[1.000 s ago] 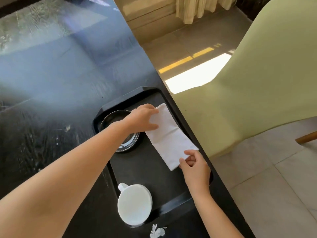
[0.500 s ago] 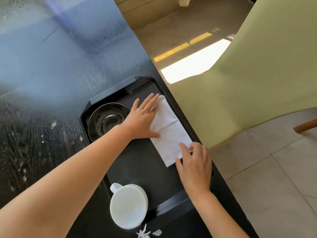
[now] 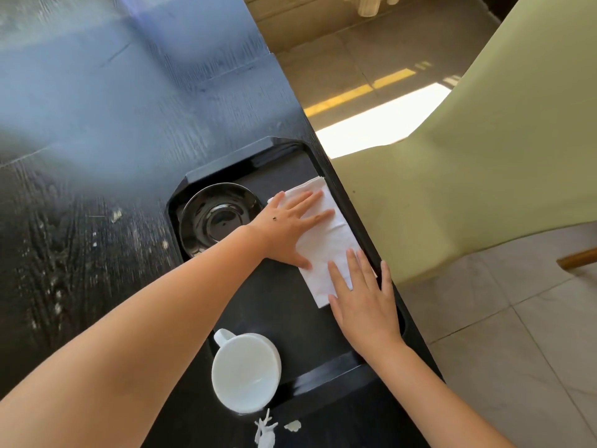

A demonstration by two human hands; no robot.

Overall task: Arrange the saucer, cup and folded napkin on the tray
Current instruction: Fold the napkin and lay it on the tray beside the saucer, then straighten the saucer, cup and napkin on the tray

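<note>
Head view: both hands have gone from pinching to pressing. The left hand (image 3: 292,226) and right hand (image 3: 363,299) lie flat, fingers spread, on the folded napkin (image 3: 326,250) at the tray's (image 3: 323,378) three o'clock edge (napkin placed); saucer (image 3: 213,215) at eleven, cup (image 3: 246,371) at seven.

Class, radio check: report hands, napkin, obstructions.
Left hand and right hand flat, pressing napkin onto tray. Saucer, cup apart. Nothing obstructing.

Black wooden table (image 3: 135,130); pale green chair (image 3: 484,163) beside it; tiled floor (image 3: 517,334).
</note>
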